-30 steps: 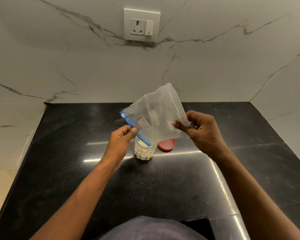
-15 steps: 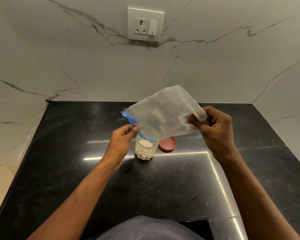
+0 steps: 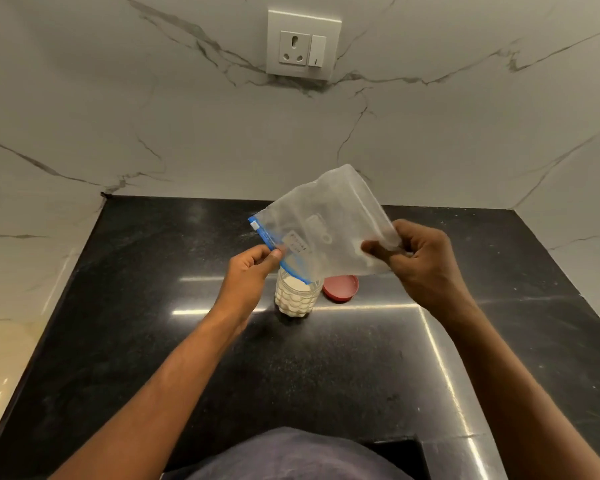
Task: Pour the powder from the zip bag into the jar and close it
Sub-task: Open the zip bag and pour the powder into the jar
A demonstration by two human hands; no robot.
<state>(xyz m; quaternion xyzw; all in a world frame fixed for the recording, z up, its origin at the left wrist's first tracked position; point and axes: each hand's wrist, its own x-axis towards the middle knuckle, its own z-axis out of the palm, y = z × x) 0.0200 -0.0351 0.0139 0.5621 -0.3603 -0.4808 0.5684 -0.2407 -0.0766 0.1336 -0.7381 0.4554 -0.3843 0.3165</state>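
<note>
Above the jar (image 3: 296,296), the zip bag (image 3: 323,226) hung tilted, its blue zip edge dipping to the jar's open mouth. The left hand (image 3: 248,278) pinched that zip edge; the right hand (image 3: 418,263) gripped the bag's lower corner. White powder (image 3: 293,301) filled the jar on the black table (image 3: 153,306). Just right of the jar lay the red lid (image 3: 341,287).

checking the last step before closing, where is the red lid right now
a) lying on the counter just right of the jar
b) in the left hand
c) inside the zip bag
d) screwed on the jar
a: the red lid lies on the black counter just right of the open jar, while both hands grip the zip bag.
</note>
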